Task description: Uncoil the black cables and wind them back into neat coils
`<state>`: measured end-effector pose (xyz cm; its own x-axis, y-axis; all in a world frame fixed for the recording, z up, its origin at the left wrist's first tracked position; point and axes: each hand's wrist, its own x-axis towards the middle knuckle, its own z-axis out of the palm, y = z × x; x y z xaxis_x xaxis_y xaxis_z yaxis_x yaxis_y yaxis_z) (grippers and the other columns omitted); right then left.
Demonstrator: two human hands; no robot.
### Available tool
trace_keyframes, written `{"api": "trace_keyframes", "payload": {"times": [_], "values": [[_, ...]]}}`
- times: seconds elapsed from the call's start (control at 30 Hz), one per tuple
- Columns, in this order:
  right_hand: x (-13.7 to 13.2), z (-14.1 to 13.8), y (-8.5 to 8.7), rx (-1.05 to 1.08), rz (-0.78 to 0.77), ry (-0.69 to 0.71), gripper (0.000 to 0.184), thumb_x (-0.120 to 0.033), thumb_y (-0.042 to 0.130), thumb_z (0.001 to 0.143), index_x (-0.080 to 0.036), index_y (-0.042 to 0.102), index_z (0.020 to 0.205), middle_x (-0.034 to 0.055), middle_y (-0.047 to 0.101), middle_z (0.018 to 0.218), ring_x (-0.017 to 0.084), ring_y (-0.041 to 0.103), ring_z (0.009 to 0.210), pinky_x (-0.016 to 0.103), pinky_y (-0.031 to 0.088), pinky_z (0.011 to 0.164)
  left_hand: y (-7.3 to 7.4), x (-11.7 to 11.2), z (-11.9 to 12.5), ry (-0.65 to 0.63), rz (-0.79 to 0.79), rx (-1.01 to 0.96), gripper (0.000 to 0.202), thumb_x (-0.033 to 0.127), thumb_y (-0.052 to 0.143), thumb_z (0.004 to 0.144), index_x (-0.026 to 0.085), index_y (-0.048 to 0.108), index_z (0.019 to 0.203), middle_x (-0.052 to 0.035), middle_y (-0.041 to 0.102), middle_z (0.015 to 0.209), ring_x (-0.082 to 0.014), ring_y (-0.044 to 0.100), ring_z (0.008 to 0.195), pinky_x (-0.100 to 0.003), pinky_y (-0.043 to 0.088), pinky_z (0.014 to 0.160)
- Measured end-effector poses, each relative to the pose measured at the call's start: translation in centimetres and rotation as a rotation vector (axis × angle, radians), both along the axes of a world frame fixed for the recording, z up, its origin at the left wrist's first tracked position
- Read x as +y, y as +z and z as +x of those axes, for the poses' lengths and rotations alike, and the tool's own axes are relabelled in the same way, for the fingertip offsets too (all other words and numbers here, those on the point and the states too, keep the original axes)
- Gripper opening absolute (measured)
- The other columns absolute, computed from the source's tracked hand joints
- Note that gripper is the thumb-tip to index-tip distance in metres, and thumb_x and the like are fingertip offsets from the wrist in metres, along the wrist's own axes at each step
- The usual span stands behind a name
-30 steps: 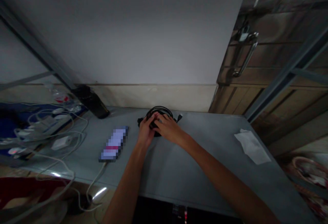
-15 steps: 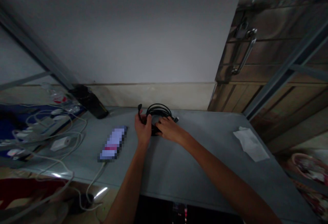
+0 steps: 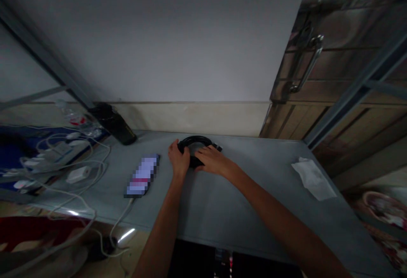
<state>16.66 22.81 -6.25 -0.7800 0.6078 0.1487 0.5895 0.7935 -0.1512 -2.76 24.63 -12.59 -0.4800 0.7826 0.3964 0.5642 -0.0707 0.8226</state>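
The left hand (image 3: 179,159) has lowered its cable end; it and the right hand (image 3: 213,161) now clasp the black cable coil (image 3: 194,140), fingers curled over the loops, which need holding snug.

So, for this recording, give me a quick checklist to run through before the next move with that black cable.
1. Left hand and right hand both on the black cable coil: ok.
2. Coil resting on the grey table: ok.
3. Connector end at the coil's right side, clear of the fingers: ok.
4. Pixelated device apart from the left hand: ok.
5. Coil's near side in full view: not ok, the hands cover it.
6. Coil tied or bound: cannot tell.
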Motion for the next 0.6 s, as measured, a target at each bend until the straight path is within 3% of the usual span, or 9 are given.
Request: {"api": "trace_keyframes", "payload": {"times": [0.2, 0.37, 0.6], "values": [[-0.1, 0.3, 0.9, -0.054, -0.108, -0.01, 0.037, -0.038, 0.084, 0.1, -0.01, 0.081, 0.123, 0.0195, 0.082, 0.124, 0.034, 0.079, 0.116, 0.039, 0.058, 0.101, -0.5, 0.3, 0.7, -0.175, 0.027, -0.025, 0.057, 0.026, 0.077, 0.085, 0.023, 0.071, 0.142, -0.0156, 0.069, 0.141, -0.0359, 0.065, 0.139, -0.058, 0.045, 0.129], [0.1, 1.0, 1.5, -0.119, -0.182, -0.035, 0.038, -0.039, 0.089, 0.094, -0.011, 0.084, 0.12, 0.0177, 0.084, 0.114, 0.035, 0.081, 0.107, 0.036, 0.06, 0.087, -0.9, 0.4, 1.6, -0.316, 0.036, -0.05, 0.069, 0.017, 0.078, 0.074, 0.025, 0.072, 0.142, -0.0128, 0.069, 0.144, -0.0362, 0.063, 0.143, -0.057, 0.043, 0.131], [-2.4, 2.9, 1.7, -0.12, -0.163, -0.118, 0.032, -0.029, 0.092, 0.092, -0.016, 0.085, 0.121, 0.0147, 0.084, 0.119, 0.034, 0.08, 0.111, 0.04, 0.061, 0.099, -0.7, -0.5, 3.3, -0.485, 0.032, -0.093, 0.073, 0.014, 0.071, 0.074, 0.025, 0.072, 0.146, -0.0125, 0.07, 0.147, -0.0368, 0.062, 0.144, -0.059, 0.041, 0.131]]}}
